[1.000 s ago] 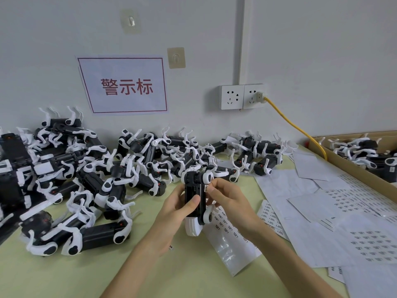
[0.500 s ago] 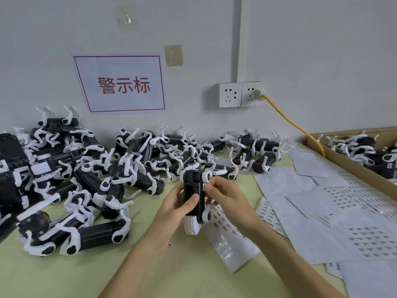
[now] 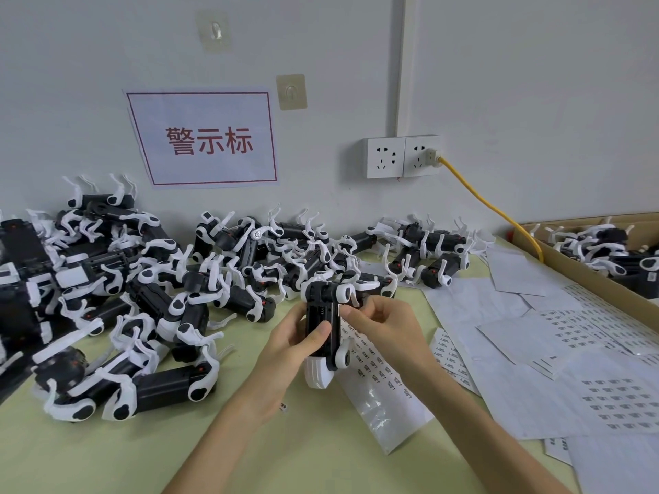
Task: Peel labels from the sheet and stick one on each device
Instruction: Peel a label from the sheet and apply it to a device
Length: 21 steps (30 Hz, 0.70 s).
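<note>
Bright, even, near-shadowless light; sharp centre, wide-angle bending and slight softness at edges.

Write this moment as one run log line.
left hand: grips device upright | right hand: pinches at device's edge | label sheet: on table

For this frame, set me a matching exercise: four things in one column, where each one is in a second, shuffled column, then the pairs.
1. yellow cable
2. cardboard box
3. red-bordered sign
4. held device

A. gripped by the left hand
B. far right, devices inside
C. plugged into the right socket
D. on the wall above the device pile

Pairs: 1-C, 2-B, 3-D, 4-A.
</note>
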### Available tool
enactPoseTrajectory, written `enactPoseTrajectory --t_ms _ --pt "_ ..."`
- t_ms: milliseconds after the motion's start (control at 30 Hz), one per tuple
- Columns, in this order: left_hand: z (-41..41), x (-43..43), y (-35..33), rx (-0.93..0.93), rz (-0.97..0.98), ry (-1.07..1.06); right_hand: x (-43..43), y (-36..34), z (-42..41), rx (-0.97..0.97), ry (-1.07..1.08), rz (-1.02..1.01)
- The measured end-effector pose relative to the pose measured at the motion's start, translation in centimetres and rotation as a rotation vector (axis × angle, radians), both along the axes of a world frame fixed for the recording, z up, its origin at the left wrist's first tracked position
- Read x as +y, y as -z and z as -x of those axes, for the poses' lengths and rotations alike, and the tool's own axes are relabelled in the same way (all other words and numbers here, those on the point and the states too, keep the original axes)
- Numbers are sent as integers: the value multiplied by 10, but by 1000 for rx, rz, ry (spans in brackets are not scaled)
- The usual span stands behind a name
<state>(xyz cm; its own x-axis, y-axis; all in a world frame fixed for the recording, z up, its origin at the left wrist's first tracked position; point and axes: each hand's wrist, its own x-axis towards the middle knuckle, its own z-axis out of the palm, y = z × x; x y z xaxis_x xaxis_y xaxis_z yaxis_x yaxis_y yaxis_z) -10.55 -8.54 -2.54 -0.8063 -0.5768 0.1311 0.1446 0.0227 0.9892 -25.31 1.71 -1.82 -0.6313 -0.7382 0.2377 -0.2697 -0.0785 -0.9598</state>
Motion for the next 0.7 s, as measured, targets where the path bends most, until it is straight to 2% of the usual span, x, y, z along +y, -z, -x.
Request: enactPoseTrajectory --t_ms 133,300,367,567,700 --pt "1 2 -3 76 -258 71 0 0 0 -17 3 3" --pt "0 -4 -6 101 -541 102 5 -5 5 7 215 212" --pt "-1 -6 -7 117 -560 137 8 -10 8 -19 181 216" --pt "1 -1 -5 84 -560 215 5 -9 6 -73 -161 89" --pt "1 2 -7 8 -528 137 4 -10 -1 29 -145 109"
